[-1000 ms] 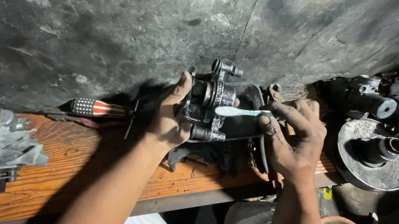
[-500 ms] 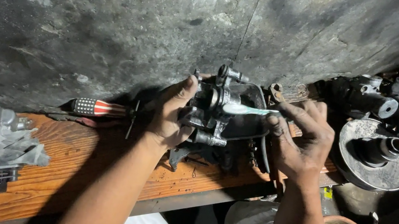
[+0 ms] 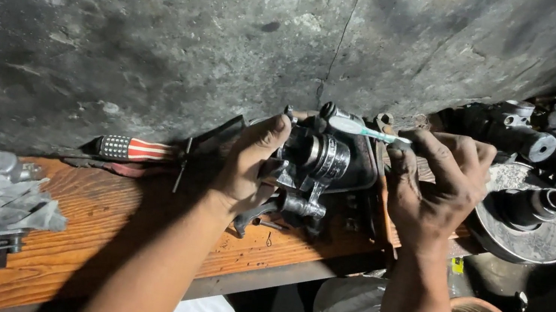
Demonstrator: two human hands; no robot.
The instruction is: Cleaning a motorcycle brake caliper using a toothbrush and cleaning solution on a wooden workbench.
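Presently left hand grips the brake caliper on the table; right hand pinches a toothbrush over it, scrubbing; likely needs steady strokes.

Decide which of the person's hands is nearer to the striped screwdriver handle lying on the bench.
Left. The left hand grips the metal part just right of the striped screwdriver handle; the right hand is farther right.

A dark, sooty, cracked wall rises behind an orange-brown wooden workbench, seemingly dimly lit.
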